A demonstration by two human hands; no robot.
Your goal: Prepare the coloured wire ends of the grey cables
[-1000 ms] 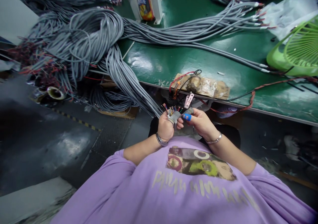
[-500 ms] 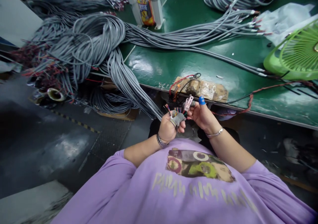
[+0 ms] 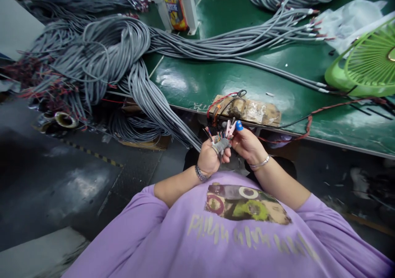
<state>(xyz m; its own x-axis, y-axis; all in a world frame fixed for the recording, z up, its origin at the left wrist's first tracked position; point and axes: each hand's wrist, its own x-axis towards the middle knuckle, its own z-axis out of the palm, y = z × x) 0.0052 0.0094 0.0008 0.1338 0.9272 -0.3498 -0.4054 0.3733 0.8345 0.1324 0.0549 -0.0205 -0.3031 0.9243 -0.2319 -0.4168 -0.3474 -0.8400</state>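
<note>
Coloured wires (image 3: 220,135) stick up from the left hand (image 3: 208,158), curled tight on them, just off the table's (image 3: 191,80) near edge. Right hand (image 3: 249,146) beside it, thumb raised in one blue cap (image 3: 239,125); its grip I cannot tell. I count one pink clip (image 3: 229,128), one green fan (image 3: 367,60).

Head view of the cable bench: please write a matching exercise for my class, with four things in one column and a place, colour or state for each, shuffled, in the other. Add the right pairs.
Column one
1. left hand
2. right hand
3. fan
4. packet

Column two
A. light green, at the picture's right edge
B. has a blue fingertip cover
C. mostly red and yellow, beside a white post
D. coloured wire ends stick up from its grip

Right pairs: 1-D, 2-B, 3-A, 4-C
</note>
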